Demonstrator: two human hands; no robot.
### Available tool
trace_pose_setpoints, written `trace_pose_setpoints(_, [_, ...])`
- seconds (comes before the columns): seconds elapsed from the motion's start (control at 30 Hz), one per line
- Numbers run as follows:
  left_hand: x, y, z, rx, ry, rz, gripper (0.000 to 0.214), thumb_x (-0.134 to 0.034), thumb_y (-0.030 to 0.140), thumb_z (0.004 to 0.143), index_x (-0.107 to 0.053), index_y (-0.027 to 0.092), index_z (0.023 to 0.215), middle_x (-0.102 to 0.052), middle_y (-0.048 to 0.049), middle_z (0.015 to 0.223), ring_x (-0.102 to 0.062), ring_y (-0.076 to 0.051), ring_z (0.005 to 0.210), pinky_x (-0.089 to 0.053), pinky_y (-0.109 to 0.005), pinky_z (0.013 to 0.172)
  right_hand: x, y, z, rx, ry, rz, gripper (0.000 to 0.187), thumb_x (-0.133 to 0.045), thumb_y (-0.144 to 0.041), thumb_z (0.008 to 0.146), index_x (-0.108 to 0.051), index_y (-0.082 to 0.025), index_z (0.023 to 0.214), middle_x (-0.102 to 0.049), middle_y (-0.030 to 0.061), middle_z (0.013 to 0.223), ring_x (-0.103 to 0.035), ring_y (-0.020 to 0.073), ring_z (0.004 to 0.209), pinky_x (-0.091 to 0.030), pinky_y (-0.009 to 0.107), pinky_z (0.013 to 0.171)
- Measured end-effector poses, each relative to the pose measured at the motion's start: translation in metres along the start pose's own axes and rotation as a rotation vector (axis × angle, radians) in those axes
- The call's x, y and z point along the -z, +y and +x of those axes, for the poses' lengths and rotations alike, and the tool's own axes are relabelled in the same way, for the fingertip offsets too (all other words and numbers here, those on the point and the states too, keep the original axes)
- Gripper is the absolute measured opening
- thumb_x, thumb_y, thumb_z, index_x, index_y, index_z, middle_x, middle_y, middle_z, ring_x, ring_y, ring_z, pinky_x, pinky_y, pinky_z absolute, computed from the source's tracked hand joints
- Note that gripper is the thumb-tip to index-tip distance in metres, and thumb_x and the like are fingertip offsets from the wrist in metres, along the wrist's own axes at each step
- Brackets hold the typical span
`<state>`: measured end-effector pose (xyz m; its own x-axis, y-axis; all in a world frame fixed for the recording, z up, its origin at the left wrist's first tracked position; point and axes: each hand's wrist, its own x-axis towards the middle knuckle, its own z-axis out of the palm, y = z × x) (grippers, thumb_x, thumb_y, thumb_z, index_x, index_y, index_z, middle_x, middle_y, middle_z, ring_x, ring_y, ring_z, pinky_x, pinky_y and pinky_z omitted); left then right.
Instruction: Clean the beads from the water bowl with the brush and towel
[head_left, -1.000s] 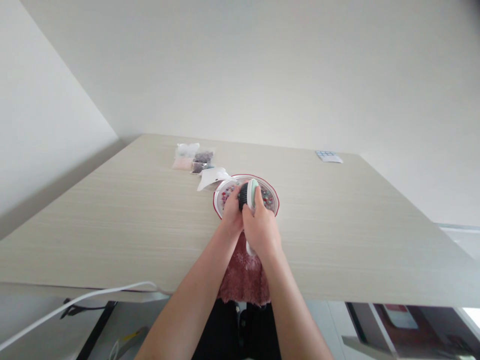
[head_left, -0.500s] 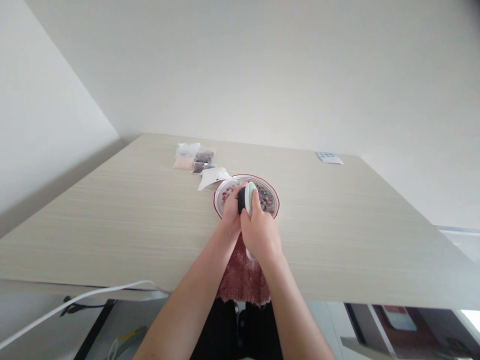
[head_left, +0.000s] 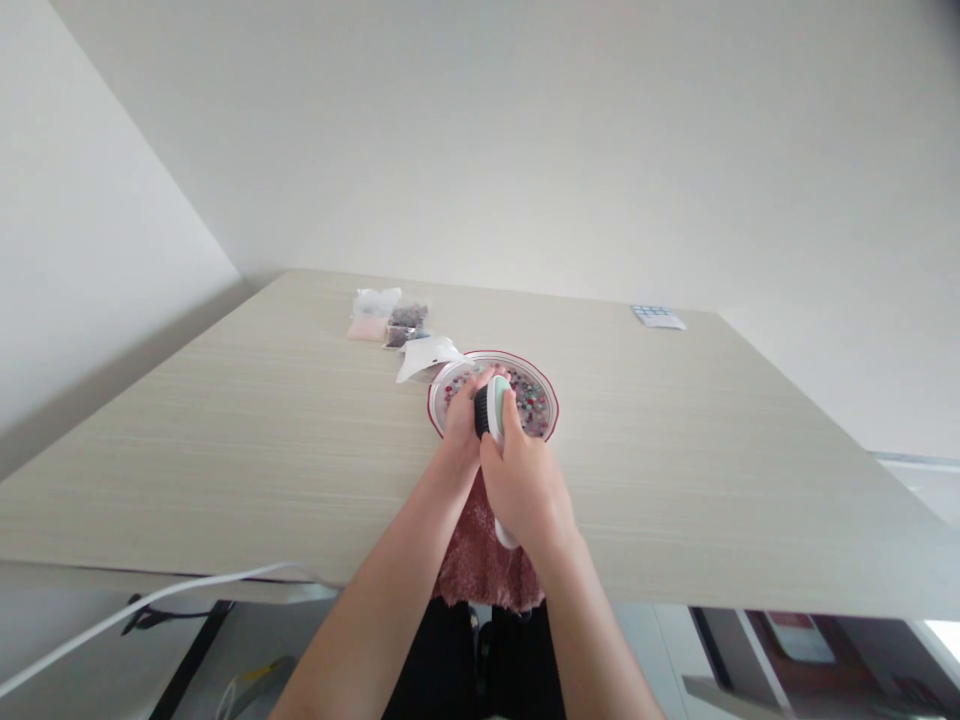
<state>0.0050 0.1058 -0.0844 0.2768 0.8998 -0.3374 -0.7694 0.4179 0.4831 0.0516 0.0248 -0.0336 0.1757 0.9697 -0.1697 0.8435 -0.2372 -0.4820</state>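
Note:
A white and pale green brush [head_left: 500, 398] with black bristles is gripped in my right hand [head_left: 525, 475], its white handle end sticking out below the palm. The bristles face left and lie against the palm side of my left hand [head_left: 461, 415], whose fingers are stretched out. Both hands are over the near part of a red-rimmed plate [head_left: 555, 422] holding many small coloured beads [head_left: 534, 405]. Beneath my wrists, a dusty-pink fluffy cloth [head_left: 484, 555] lies on the table and hangs over its front edge.
Behind the plate at left lie a white packet [head_left: 426, 355], a bag of dark beads [head_left: 407, 322] and a bag with pale pink contents [head_left: 369, 325]. A blue and white card [head_left: 658, 317] is at the back right. A white cable [head_left: 172, 592] runs along the table's front left edge.
My right hand has drawn the brush slightly toward me along the left palm, and more of the handle end shows. My left hand has stayed nearly in place.

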Motion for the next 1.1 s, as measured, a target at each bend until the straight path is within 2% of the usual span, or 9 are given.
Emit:
trace_pose_setpoints(0.17, [0.000,0.000,-0.001,0.033,0.039,-0.015,0.022,-0.041,0.021,0.082,-0.061,0.015,0.076,-0.065,-0.0038,0.064,-0.063,-0.017,0.075,-0.049,-0.027,0.071,-0.001,0.004,0.003,-0.027,0.031,0.017,0.058,-0.027,-0.031,0.087,-0.009,-0.018,0.141,-0.066,0.0150,0.095,-0.063,0.0273,0.085,-0.043,0.035,0.070])
trace_pose_setpoints(0.37, [-0.002,-0.001,-0.001,0.017,0.023,-0.036,0.022,-0.041,0.018,0.082,-0.061,0.014,0.073,-0.064,-0.0035,0.064,-0.062,-0.015,0.073,-0.047,-0.025,0.074,-0.005,0.008,0.000,0.012,0.010,0.030,0.059,-0.026,-0.032,0.087,-0.006,-0.018,0.141,-0.066,0.0139,0.095,-0.063,0.0270,0.083,-0.043,0.034,0.068])
trace_pose_setpoints(0.47, [-0.005,-0.004,-0.002,0.037,0.051,-0.052,0.027,-0.036,0.021,0.085,-0.061,0.013,0.076,-0.066,-0.0057,0.070,-0.062,-0.018,0.080,-0.047,-0.029,0.078,-0.005,0.012,0.011,-0.038,0.053,0.010,0.058,-0.026,-0.033,0.088,-0.007,-0.019,0.141,-0.066,0.0135,0.095,-0.063,0.0271,0.082,-0.044,0.035,0.068])
trace_pose_setpoints(0.6, [-0.002,-0.004,-0.003,0.082,0.014,-0.093,0.030,-0.034,0.022,0.085,-0.061,0.010,0.086,-0.066,-0.0090,0.076,-0.063,-0.018,0.081,-0.049,-0.029,0.078,-0.005,0.024,0.028,-0.050,0.147,0.022,0.058,-0.028,-0.033,0.087,-0.007,-0.021,0.141,-0.066,0.0122,0.093,-0.063,0.0263,0.081,-0.044,0.035,0.068])
trace_pose_setpoints(0.7, [0.005,-0.002,-0.001,0.101,-0.015,-0.146,0.030,-0.033,0.019,0.085,-0.059,0.007,0.093,-0.065,-0.0118,0.082,-0.063,-0.016,0.081,-0.050,-0.026,0.073,-0.006,0.039,0.037,-0.053,0.228,0.210,0.057,-0.027,-0.033,0.087,-0.011,-0.020,0.140,-0.065,0.0115,0.095,-0.063,0.0229,0.077,-0.045,0.032,0.065])
trace_pose_setpoints(0.8, [0.009,-0.001,0.001,0.097,-0.033,-0.215,0.029,-0.035,0.021,0.085,-0.057,0.006,0.097,-0.064,-0.0156,0.092,-0.062,-0.019,0.088,-0.051,-0.028,0.072,-0.006,0.058,0.046,-0.092,0.261,0.582,0.049,-0.024,-0.036,0.087,-0.024,-0.020,0.133,-0.064,0.0070,0.090,-0.060,0.0147,0.058,-0.044,0.024,0.050])
trace_pose_setpoints(0.93, [0.008,0.001,0.000,0.118,0.046,-0.238,0.027,-0.040,0.028,0.083,-0.057,0.009,0.093,-0.062,-0.0133,0.083,-0.062,-0.017,0.079,-0.051,-0.026,0.061,-0.001,0.086,0.058,-0.127,0.333,0.970,0.033,-0.030,-0.044,0.083,-0.044,-0.020,0.103,-0.060,0.0011,0.079,-0.054,0.0081,0.048,-0.042,0.018,0.043])
trace_pose_setpoints(1.0, [0.006,0.003,-0.001,0.123,0.072,-0.225,0.026,-0.041,0.029,0.083,-0.057,0.009,0.087,-0.060,-0.0106,0.075,-0.060,-0.015,0.070,-0.049,-0.023,0.055,0.000,0.100,0.062,-0.163,0.334,1.039,0.032,-0.034,-0.049,0.081,-0.045,-0.019,0.088,-0.058,-0.0007,0.069,-0.053,0.0080,0.047,-0.042,0.018,0.044])
trace_pose_setpoints(1.1, [0.005,0.006,-0.004,0.121,0.008,-0.229,0.027,-0.039,0.028,0.085,-0.056,0.010,0.077,-0.054,-0.0060,0.065,-0.054,-0.008,0.056,-0.043,-0.016,0.046,0.000,0.119,0.066,-0.206,0.292,0.887,0.035,-0.033,-0.053,0.080,-0.044,-0.019,0.081,-0.058,-0.0008,0.063,-0.053,0.0094,0.048,-0.044,0.021,0.046])
